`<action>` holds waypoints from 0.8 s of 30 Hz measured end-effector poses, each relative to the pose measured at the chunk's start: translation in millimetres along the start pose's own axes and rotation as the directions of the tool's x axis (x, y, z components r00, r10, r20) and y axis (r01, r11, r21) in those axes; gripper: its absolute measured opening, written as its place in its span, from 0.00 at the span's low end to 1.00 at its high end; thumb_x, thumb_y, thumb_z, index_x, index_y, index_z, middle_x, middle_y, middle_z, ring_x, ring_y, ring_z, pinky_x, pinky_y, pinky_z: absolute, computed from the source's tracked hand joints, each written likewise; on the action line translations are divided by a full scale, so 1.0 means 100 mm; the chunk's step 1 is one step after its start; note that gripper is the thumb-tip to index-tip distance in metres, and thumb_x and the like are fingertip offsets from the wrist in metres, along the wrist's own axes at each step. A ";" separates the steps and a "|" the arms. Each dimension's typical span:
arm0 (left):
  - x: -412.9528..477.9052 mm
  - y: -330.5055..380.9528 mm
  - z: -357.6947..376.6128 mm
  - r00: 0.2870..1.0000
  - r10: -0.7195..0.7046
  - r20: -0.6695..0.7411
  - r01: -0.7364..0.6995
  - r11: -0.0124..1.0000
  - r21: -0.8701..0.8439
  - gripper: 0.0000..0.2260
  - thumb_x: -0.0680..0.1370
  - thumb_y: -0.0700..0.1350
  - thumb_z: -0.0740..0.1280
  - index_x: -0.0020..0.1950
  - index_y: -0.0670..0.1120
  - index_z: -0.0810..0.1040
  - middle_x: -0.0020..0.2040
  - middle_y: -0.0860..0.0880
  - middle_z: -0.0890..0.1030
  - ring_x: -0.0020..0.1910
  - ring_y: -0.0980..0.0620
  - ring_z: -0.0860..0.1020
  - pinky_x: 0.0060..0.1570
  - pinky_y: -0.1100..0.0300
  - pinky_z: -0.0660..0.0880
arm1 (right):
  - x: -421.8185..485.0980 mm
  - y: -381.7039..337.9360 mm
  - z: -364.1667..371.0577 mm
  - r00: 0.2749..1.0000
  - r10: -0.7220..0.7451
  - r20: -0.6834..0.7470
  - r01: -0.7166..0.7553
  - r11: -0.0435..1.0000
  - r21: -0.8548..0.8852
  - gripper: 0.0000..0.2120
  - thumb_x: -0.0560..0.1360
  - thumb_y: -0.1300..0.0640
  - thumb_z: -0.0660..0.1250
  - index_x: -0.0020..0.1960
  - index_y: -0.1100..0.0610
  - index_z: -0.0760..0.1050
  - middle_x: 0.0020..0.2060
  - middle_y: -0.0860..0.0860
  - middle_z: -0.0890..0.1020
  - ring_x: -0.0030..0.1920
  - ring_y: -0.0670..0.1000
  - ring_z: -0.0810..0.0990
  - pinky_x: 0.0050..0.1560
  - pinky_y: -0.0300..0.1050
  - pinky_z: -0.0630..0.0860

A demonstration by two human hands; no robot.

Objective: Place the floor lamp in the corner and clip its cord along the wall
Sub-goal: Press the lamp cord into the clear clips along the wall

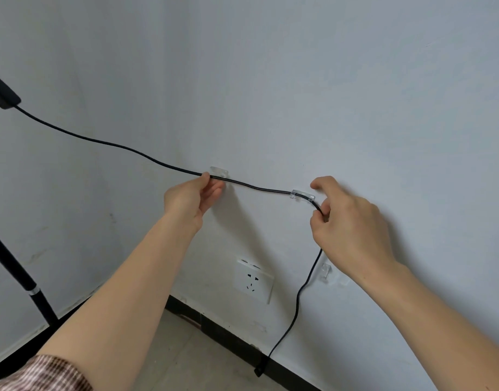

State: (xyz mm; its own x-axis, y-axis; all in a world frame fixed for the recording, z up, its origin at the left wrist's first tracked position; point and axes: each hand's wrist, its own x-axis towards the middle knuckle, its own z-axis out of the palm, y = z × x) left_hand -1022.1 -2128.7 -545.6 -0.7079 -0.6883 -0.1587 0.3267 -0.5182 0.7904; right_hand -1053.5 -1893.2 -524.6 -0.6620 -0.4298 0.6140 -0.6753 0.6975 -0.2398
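Head view: thin black lamp cord (101, 141) runs along the pale grey wall (299, 80) through two clear plastic clips (219, 171), from the black inline switch (4, 94) at 9 o'clock. Left hand (189, 197) pinches it by the first clip, right hand (352, 218) pinches it past the second clip (302, 195), index finger raised. White outlet (254, 280) at 6 o'clock, black lamp pole (19, 272) at 8

The single head-worn camera looks forward and slightly down at a pale wall (327, 80), close enough that both forearms reach into the middle of the frame. Its wide lens bends the room corner at left and takes in the dark baseboard (228, 338) and floor (186, 362) below.
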 end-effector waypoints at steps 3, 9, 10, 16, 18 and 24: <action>0.01 0.03 -0.03 1.000 0.003 0.003 -0.003 1.000 0.023 0.03 0.74 0.37 0.68 0.41 0.37 0.78 0.35 0.44 0.83 0.31 0.51 0.84 0.29 0.65 0.79 | 0.01 0.01 0.02 1.000 0.012 0.004 -0.012 1.000 -0.029 0.14 0.72 0.63 0.62 0.57 0.53 0.71 0.38 0.50 0.81 0.37 0.59 0.77 0.33 0.48 0.73; 0.01 0.06 -0.01 0.997 0.068 0.042 -0.068 0.998 -0.004 0.02 0.73 0.35 0.69 0.41 0.37 0.79 0.32 0.45 0.84 0.34 0.51 0.84 0.32 0.65 0.79 | 0.02 0.02 0.08 0.999 0.034 -0.022 -0.034 0.999 -0.030 0.12 0.71 0.64 0.63 0.53 0.54 0.73 0.37 0.49 0.79 0.36 0.57 0.76 0.32 0.46 0.71; 0.01 0.06 0.00 0.996 0.080 0.049 -0.080 0.997 0.003 0.01 0.73 0.35 0.70 0.42 0.37 0.79 0.33 0.45 0.84 0.34 0.52 0.84 0.32 0.65 0.79 | 0.02 0.02 0.08 0.999 0.033 -0.027 -0.034 0.999 -0.028 0.12 0.71 0.64 0.63 0.52 0.54 0.73 0.37 0.49 0.79 0.36 0.57 0.76 0.32 0.46 0.71; 0.00 0.03 0.02 0.990 0.135 0.041 -0.138 0.987 0.079 0.04 0.72 0.36 0.71 0.44 0.38 0.78 0.37 0.45 0.82 0.31 0.55 0.82 0.36 0.65 0.81 | 0.00 0.04 0.10 0.998 0.032 -0.045 -0.032 0.999 -0.017 0.12 0.70 0.64 0.63 0.52 0.54 0.73 0.37 0.49 0.79 0.36 0.57 0.76 0.32 0.45 0.70; 0.00 -0.01 0.05 0.982 0.186 0.025 -0.187 0.971 0.149 0.04 0.72 0.37 0.71 0.44 0.39 0.77 0.36 0.45 0.81 0.30 0.55 0.82 0.35 0.63 0.81 | 0.00 0.04 0.10 0.999 0.028 -0.045 -0.028 0.999 -0.017 0.12 0.70 0.64 0.63 0.52 0.54 0.73 0.37 0.49 0.80 0.36 0.57 0.76 0.32 0.45 0.70; 0.01 -0.04 0.11 0.980 0.198 -0.011 -0.192 0.962 0.191 0.09 0.71 0.37 0.71 0.47 0.40 0.73 0.38 0.44 0.81 0.30 0.52 0.82 0.32 0.61 0.80 | -0.01 0.03 0.09 0.999 0.020 -0.050 -0.022 0.999 -0.024 0.11 0.71 0.63 0.63 0.52 0.54 0.73 0.37 0.49 0.80 0.36 0.57 0.76 0.32 0.46 0.71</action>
State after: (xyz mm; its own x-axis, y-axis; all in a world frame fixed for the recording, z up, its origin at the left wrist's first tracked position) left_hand -1030.5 -2122.0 -542.3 -0.6223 -0.7827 -0.0053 0.3310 -0.2692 0.9044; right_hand -1058.1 -1895.6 -533.2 -0.6586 -0.3865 0.6456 -0.6527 0.7203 -0.2346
